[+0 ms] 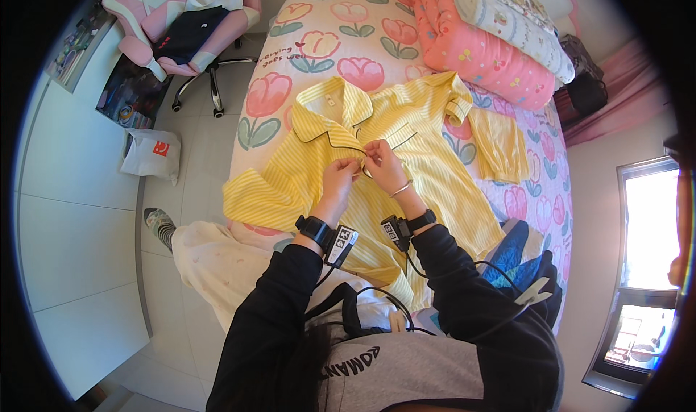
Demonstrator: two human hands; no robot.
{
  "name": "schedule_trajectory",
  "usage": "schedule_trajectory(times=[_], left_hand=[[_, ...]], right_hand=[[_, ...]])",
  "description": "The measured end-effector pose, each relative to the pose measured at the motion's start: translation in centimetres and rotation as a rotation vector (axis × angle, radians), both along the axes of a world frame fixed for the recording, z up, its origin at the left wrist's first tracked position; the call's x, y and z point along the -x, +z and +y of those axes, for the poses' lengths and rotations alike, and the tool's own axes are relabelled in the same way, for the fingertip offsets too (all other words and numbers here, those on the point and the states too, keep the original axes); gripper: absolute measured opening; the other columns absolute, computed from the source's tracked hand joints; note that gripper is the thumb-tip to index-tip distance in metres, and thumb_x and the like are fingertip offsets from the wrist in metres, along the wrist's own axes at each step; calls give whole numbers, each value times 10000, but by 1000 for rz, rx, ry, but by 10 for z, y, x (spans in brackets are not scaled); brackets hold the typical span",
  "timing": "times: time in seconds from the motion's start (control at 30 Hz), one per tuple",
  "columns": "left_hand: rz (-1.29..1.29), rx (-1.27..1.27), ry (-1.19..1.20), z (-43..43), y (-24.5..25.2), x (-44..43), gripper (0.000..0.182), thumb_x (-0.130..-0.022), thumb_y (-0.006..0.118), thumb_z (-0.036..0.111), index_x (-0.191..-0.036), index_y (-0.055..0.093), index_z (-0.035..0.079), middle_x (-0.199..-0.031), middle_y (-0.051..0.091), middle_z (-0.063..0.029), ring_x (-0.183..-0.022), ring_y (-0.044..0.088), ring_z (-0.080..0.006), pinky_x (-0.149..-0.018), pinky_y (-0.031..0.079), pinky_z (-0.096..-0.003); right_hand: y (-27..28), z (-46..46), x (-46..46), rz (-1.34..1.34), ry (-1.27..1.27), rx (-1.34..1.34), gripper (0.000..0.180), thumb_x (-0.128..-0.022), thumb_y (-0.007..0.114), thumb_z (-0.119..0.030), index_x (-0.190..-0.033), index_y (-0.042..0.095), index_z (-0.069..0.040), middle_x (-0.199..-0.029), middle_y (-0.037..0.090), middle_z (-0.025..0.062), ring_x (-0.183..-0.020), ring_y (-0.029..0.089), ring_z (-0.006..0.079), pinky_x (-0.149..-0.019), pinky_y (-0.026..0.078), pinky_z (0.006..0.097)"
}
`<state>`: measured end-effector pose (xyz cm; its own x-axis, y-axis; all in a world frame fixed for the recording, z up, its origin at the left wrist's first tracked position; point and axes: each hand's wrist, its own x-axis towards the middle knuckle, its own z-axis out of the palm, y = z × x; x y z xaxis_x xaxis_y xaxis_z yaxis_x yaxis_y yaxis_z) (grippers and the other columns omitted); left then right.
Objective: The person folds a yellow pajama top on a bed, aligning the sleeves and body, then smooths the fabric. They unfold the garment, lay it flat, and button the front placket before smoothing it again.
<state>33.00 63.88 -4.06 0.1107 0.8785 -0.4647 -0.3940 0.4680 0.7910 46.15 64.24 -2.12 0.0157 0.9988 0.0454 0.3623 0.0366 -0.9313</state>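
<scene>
A yellow-and-white striped pajama shirt (435,162) with dark piping lies spread on the bed, its collar pointing away from me. At the front placket below the collar, my left hand (340,181) and my right hand (383,164) pinch the fabric, their fingertips close together. Whether a button is between the fingers cannot be told. Each wrist wears a black strap with a small cabled device. A folded yellow garment (499,147) rests to the right of the shirt's sleeve.
The bed wears a tulip-print cover (359,12). Folded quilts (489,53) are stacked at its back right. A pink-and-white chair (185,26) stands back left, near a white plastic bag (153,154) on the floor. Blue fabric (505,254) lies by my right arm.
</scene>
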Motion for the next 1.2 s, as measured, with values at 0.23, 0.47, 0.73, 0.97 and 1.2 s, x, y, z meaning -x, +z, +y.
schedule_trajectory(times=[0.23, 0.47, 0.73, 0.97, 1.2], left_hand=[[-64, 59, -83, 12, 0, 1, 154, -861, 619, 186, -946, 622, 58, -877, 642, -9, -814, 589, -105, -725, 452, -257], [1, -92, -122, 16, 14, 5, 710, -866, 616, 259, -1429, 234, 58, -1454, 315, -95, -1306, 344, -206, -1022, 319, -324], [1056, -369, -722, -49, 1, 55, 844, -738, 714, 325, -1397, 271, 38, -1423, 262, -242, -1292, 320, -359, -1046, 285, -388], [1829, -470, -831, -73, 31, 147, 775, -689, 729, 355, -1352, 373, 170, -1383, 333, -185, -1263, 317, -381, -992, 211, -617], [2016, -666, -858, -33, 31, 214, 186, -780, 601, 226, -959, 614, 180, -961, 603, -55, -1023, 530, -258, -1000, 257, -532]], right_hand=[[3, 2, -10, -161, 59, -178, 190, -819, 582, -10, -987, 493, -7, -888, 571, 97, -816, 595, 165, -715, 506, 288], [11, -23, -62, -469, -226, -316, 184, -819, 641, -128, -936, 536, -32, -822, 597, 129, -758, 606, 260, -668, 494, 331], [17, -163, -58, -662, -77, -11, 293, -810, 635, -280, -972, 524, -62, -915, 588, 125, -829, 565, 311, -680, 460, 409], [-12, -176, -34, -909, -258, -1, 274, -803, 579, -217, -1032, 555, -69, -861, 605, 133, -790, 587, 316, -660, 467, 412], [-17, -162, -76, 70, -327, 418, 326, -876, 531, -311, -904, 628, -1, -681, 603, 88, -590, 560, 172, -546, 431, 310]])
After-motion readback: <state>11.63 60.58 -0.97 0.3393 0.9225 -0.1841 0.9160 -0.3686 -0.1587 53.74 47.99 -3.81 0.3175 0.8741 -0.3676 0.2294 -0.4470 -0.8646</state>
